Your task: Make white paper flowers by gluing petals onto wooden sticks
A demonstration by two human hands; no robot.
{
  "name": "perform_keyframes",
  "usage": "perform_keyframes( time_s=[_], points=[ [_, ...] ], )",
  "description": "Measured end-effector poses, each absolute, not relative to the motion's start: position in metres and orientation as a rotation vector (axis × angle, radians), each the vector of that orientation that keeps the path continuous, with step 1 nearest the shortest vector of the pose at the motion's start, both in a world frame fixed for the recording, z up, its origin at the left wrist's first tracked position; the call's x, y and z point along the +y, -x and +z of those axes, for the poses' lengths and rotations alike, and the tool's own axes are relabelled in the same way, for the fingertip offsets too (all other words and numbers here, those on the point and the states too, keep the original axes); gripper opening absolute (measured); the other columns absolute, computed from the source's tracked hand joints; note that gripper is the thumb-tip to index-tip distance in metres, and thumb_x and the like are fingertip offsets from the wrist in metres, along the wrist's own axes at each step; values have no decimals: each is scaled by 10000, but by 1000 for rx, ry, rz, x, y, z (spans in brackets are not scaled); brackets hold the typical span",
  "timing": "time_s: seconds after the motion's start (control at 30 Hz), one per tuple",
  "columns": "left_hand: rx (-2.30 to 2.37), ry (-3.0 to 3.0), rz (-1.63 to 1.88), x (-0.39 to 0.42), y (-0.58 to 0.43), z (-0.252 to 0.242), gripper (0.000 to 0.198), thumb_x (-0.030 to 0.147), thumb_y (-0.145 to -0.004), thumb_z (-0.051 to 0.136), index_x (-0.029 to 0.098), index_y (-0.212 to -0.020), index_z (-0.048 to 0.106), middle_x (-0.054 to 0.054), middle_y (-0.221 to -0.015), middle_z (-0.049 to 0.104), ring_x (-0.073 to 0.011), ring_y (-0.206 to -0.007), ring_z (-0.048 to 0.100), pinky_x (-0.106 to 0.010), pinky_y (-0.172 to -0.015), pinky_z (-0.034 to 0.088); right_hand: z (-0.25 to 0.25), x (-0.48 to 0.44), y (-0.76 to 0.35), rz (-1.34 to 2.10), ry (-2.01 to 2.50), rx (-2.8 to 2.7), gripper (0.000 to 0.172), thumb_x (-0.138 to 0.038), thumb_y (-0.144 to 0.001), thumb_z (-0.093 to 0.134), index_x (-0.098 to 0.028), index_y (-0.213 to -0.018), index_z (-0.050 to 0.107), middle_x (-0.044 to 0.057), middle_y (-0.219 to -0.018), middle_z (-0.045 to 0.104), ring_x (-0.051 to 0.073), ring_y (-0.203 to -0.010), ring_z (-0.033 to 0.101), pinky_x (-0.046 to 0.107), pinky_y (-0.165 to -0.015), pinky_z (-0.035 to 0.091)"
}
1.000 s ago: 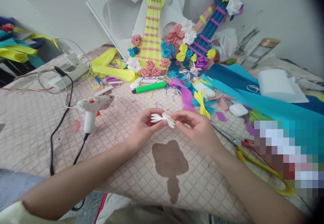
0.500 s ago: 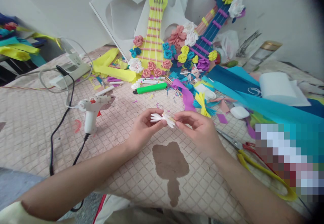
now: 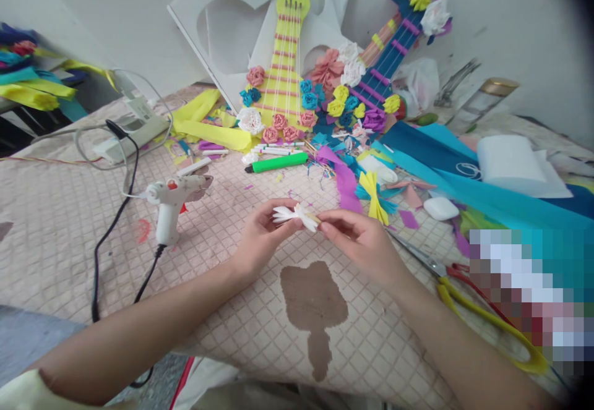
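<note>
We see the white paper flower [image 3: 297,216] held up just above the quilted pink cloth [image 3: 69,230], near the middle of the view, between the two hands. The left hand [image 3: 262,237] has its grip closed on the flower's left side, with the fingers curled round under the petals and the thumb on top. The right hand [image 3: 366,243] meets it from the other side. Its grip is narrowed to a pinch of thumb and forefinger at the flower's right edge, where a short pale stick pokes out. Both forearms reach in from the bottom corners.

Below the hands, a dark brown patch [image 3: 313,298] marks the cloth. To the left, well apart from the flower, a white glue gun [image 3: 169,203] stands on the cloth with its black cord trailing towards us. A power strip [image 3: 134,128] lies behind it.

Beyond the hands we find a green marker [image 3: 278,162] lying flat, scraps of purple and blue paper, and a yellow paper bow [image 3: 374,190]. To the right, yellow-handled scissors [image 3: 464,286] lie near the right forearm. Blue paper sheets [image 3: 464,175] spread behind them.

At the back, a yellow paper guitar [image 3: 283,70] and a blue paper guitar [image 3: 385,70] lean against the wall, both dressed with paper roses.
</note>
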State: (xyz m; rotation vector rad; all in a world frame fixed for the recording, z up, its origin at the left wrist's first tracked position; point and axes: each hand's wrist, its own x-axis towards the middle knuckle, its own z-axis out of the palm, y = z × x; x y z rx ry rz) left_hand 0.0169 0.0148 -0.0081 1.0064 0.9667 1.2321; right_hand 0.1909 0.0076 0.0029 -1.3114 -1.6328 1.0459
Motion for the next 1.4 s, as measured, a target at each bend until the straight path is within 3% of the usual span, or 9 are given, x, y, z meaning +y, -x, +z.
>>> perform_keyframes(
  time_s=[0.8, 1.4],
  points=[
    [1015, -1014, 1224, 13, -15, -6, 238, 221, -693, 714, 187, -908, 620, 4, -774, 649, -121, -707, 632, -235, -686, 505, 4, 8, -194, 949, 1335, -1607, 109, -233, -753, 619, -205, -837, 683, 24, -802, 688, 148, -696, 621, 292, -649, 513],
    [1017, -1040, 1266, 15, -16, -7, 211, 233, -701, 709, 169, -889, 638, 12, -730, 627, -98, -674, 605, -216, -652, 487, 4, 6, -193, 680, 1255, -1767, 75, -198, -762, 621, -218, -815, 670, 14, -791, 663, 136, -657, 562, 265, -577, 464]
  ],
)
